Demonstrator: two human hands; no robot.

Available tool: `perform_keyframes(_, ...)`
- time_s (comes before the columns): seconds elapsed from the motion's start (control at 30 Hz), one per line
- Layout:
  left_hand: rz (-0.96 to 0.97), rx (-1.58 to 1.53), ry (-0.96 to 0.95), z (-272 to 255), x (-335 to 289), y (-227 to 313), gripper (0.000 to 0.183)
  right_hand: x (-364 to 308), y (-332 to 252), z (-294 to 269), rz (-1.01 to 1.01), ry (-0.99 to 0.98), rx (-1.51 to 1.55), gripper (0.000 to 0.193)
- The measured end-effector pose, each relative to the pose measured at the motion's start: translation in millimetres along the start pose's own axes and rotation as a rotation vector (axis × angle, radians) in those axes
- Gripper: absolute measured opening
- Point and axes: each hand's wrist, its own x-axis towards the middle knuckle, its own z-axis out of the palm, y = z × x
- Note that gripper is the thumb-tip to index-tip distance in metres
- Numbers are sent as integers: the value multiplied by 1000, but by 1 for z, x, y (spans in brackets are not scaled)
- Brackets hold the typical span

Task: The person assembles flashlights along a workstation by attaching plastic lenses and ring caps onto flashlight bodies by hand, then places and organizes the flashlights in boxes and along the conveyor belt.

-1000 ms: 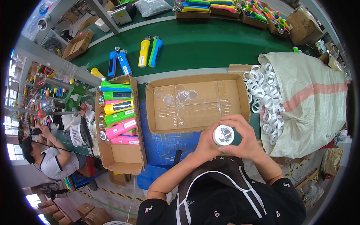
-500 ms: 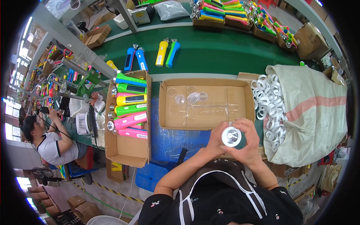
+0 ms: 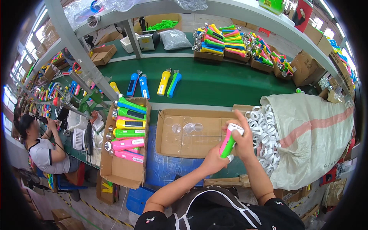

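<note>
One pink-and-green flashlight (image 3: pixel 227 146), seemingly light and hard-shelled

The left grip (image 3: pixel 214 161) wraps around the flashlight's lower end, while the right grip (image 3: pixel 244 141) clasps the upper end, its thumb by the white end piece (image 3: pixel 233 127) and one finger standing out. The flashlight sits tilted between the two, its upper end leaning toward the right grip.

The shell looks like smooth moulded plastic, so it probably weighs little, feels stiff and may slide a bit under dry fingers. The long body appears the safest place to take hold. Fingers cover most of the lower end, so how fragile that part is cannot be told.

Beyond the left grip lies a shallow carton (image 3: pixel 166 143) with clear discs (image 3: pixel 188 128); these look thin, easily scratched and best pinched by the edge. Just right of the right grip, white rings (image 3: pixel 264 132), likely light and stiff, lie at the mouth of a woven sack (image 3: pixel 303 153). Well left of the left grip, a long carton (image 3: pixel 122 169) holds more flashlights (image 3: pixel 129 144).
</note>
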Motion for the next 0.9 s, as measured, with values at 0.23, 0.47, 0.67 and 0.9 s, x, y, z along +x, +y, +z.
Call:
perform_keyframes(0.23,-108,-80,-252,-50,54,2,43,25,36,-36,273,-128,-122,68)
perform_keyframes(0.47,474,972,602,-183,191,16,65,195,52,-154,459,32,-100,56)
perform_keyframes(0.67,262,1354,688,-317,266,-33,84,267,162,-217,365,157,-947,93)
perform_keyframes(0.9,114,1330,648,-289,306,-6,78,246,142,-258,-113,540,-1452,60)
